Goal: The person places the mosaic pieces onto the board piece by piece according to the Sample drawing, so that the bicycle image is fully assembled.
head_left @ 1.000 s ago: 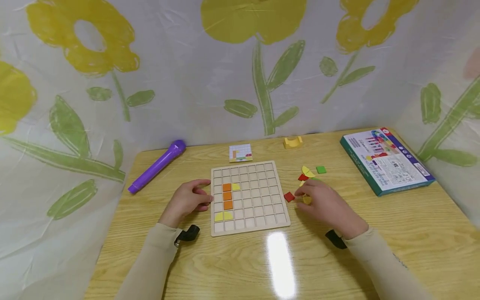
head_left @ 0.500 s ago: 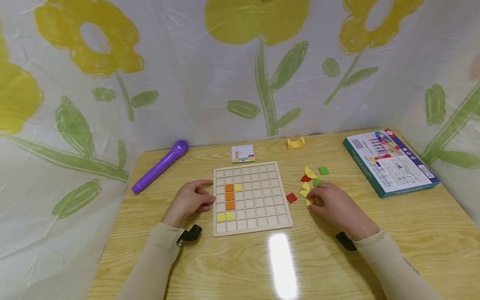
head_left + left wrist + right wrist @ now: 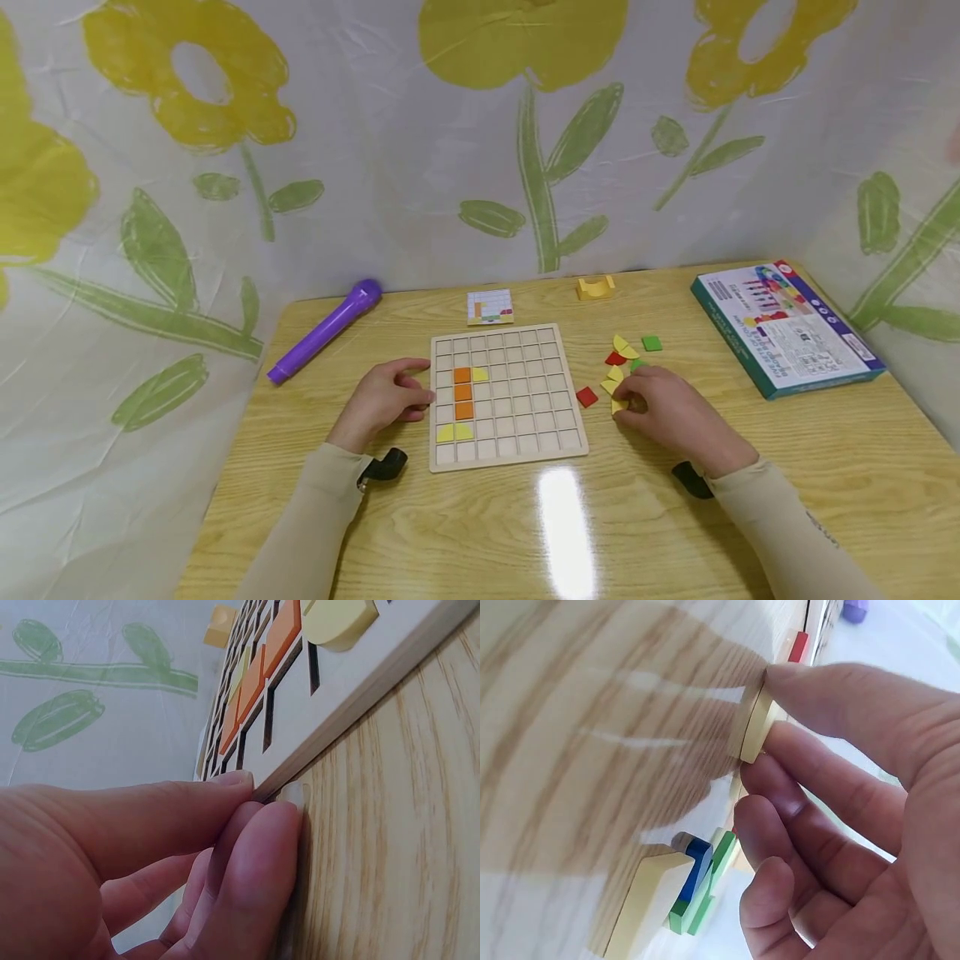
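Observation:
A wooden grid board (image 3: pixel 517 400) lies on the table, with orange square tiles (image 3: pixel 463 392) and yellow quarter-round tiles (image 3: pixel 454 432) in some of its cells. At its left edge my left hand (image 3: pixel 382 396) holds the rim; the left wrist view has the fingertips on the board's edge (image 3: pixel 330 742). Right of the board, my right hand (image 3: pixel 667 408) pinches a yellow tile (image 3: pixel 757 724) lying on the table between thumb and fingers. Loose yellow tiles (image 3: pixel 624 347), red tiles (image 3: pixel 587 397) and a green tile (image 3: pixel 652 343) lie around it. A blue piece (image 3: pixel 697 866) shows in the right wrist view.
A pattern card (image 3: pixel 490 307) lies behind the board, a yellow stand (image 3: pixel 596 288) to its right. A purple microphone (image 3: pixel 326 332) lies at the left, a game box (image 3: pixel 783 329) at the right. A flowered cloth wall (image 3: pixel 390 167) rises behind the table.
My right hand has shifted slightly right and back from the red tile to a yellow tile, uncovering several loose tiles. The left hand stays at the board's edge. The head view has panned slightly.

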`<state>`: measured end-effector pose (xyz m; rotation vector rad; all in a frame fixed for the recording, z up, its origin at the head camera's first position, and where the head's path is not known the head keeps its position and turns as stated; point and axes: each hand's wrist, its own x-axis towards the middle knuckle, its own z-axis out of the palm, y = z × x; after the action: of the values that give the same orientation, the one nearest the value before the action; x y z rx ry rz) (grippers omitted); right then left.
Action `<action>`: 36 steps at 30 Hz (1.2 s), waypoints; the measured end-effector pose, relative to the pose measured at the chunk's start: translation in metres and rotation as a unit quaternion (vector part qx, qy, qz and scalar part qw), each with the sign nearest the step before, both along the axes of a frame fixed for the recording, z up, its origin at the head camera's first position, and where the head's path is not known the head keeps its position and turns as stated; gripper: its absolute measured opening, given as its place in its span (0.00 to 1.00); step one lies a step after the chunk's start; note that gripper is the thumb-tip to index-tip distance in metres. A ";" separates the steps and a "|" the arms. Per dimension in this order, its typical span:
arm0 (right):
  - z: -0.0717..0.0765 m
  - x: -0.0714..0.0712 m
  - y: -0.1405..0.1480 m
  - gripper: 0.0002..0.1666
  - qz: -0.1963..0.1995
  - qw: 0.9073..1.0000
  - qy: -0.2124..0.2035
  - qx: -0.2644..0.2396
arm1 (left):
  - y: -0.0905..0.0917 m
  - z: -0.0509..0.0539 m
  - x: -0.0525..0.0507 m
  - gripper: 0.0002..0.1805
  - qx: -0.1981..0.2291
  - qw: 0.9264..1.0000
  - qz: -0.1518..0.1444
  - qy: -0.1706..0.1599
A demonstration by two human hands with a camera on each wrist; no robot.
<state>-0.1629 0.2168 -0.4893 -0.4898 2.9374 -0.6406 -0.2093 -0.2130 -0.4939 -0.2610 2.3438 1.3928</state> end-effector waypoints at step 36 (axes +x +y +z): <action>0.000 0.004 -0.185 0.07 0.219 0.971 0.092 -0.018 | -0.003 -0.001 0.000 0.34 0.002 1.000 -0.009 0.009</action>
<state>-0.1587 0.0317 -0.4888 -1.2163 2.8282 -0.6159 -0.2090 -0.2158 -0.4948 -0.2251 2.3523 1.3968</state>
